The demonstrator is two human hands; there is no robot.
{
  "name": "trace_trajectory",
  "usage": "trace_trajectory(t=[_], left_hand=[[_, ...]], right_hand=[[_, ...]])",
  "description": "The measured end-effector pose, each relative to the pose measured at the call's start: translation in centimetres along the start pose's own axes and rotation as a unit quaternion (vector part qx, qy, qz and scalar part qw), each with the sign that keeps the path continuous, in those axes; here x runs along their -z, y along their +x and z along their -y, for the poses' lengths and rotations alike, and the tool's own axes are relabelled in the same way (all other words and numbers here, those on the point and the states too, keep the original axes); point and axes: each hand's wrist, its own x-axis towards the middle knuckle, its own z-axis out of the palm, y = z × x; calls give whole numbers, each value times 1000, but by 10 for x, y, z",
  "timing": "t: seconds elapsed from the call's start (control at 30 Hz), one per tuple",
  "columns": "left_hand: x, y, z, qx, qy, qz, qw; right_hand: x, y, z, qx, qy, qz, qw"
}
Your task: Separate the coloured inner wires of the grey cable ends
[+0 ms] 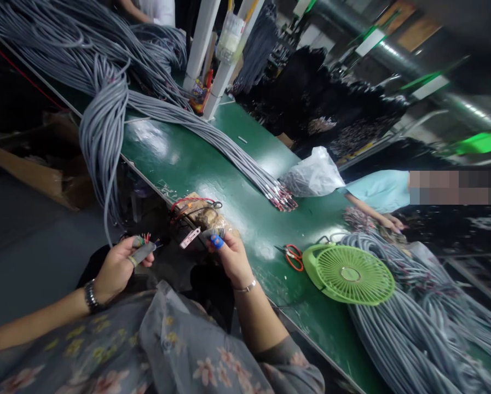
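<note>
My left hand [120, 268] is closed on the end of a grey cable [107, 205], which runs up to the big bundle on the table. Red and dark blue wire ends stick out past its fingers, and its thumb wears a grey wrap. My right hand [235, 260], blue tape round one finger, is pinched closed at the table's front edge; what lies in the pinch is hidden. Just left of those fingertips is a small pale strip with red marks [190, 238]. Behind it, a brown taped lump [207, 215] with red and black wires sits on the edge.
Grey cable bundles [103, 109] cover the green table [163, 158] at left, and more lie at right. A green fan [350, 273], orange-handled scissors [293, 257] and a plastic bag [314, 174] stand nearby. Across the table, a co-worker's hand [388, 223] handles cables. A cardboard box [32, 169] is at left.
</note>
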Motion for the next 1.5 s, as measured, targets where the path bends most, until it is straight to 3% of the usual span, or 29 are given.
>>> trace_trajectory(t=[0.1, 0.27, 0.37, 0.5, 0.6, 0.67, 0.7, 0.83, 1.0, 1.23, 1.5], left_hand=[[3, 8, 3, 11, 37, 7, 999], [15, 35, 3, -62, 83, -10, 995], [18, 56, -14, -101, 103, -6, 989], [9, 96, -52, -177, 160, 0, 971], [-6, 142, -82, -247, 270, 27, 930], [-17, 179, -101, -281, 434, 34, 855], [-22, 198, -110, -284, 466, 26, 838], [-37, 266, -145, -277, 541, -9, 794], [-49, 326, -175, -249, 621, -49, 742], [-78, 375, -182, -242, 688, -39, 683], [-85, 390, -192, -247, 734, -19, 632]], right_hand=[[8, 12, 7, 12, -23, 0, 1000], [31, 62, 9, 47, -100, -53, 993], [42, 95, 2, 45, -153, -147, 976], [49, 115, -13, 48, -160, -183, 969], [52, 114, -23, 49, -170, -158, 972], [54, 114, -28, 49, -165, -152, 973], [55, 114, -30, 50, -159, -155, 974], [58, 116, -34, 47, -142, -165, 975], [56, 116, -36, 38, -132, -168, 976], [53, 113, -33, 38, -119, -179, 976], [52, 115, -36, 36, -115, -196, 973]])
